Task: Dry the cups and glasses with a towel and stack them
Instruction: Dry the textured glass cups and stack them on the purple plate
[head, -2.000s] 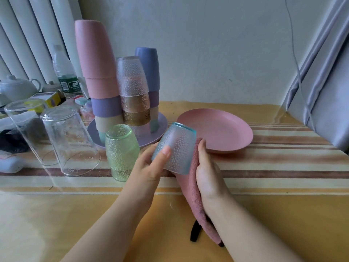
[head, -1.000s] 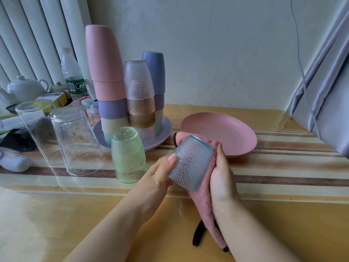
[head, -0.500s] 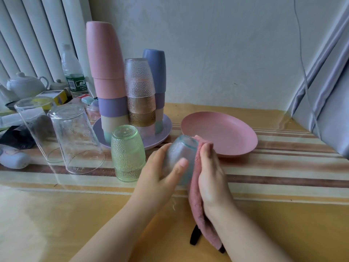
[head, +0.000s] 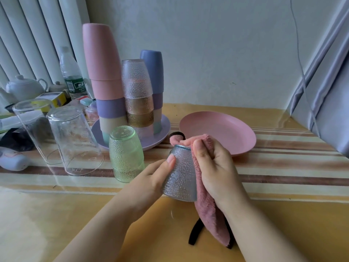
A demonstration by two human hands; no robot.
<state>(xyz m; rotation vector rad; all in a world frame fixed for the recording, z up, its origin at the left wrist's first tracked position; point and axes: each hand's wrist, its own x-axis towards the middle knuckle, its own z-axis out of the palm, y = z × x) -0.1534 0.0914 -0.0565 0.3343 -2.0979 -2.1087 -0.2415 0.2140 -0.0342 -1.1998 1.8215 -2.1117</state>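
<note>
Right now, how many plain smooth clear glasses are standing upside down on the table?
2. Both are at the left: one glass nearer the green glass, the other glass behind it, farther left. Clutter might hide more.

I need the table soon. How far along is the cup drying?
Done: three stacks of cups and glasses stand upside down on the purple plate. In hand: the left hand holds a bluish textured glass while the right hand rubs it with the pink towel. Left: the green glass and two clear glasses, unstacked.
</note>
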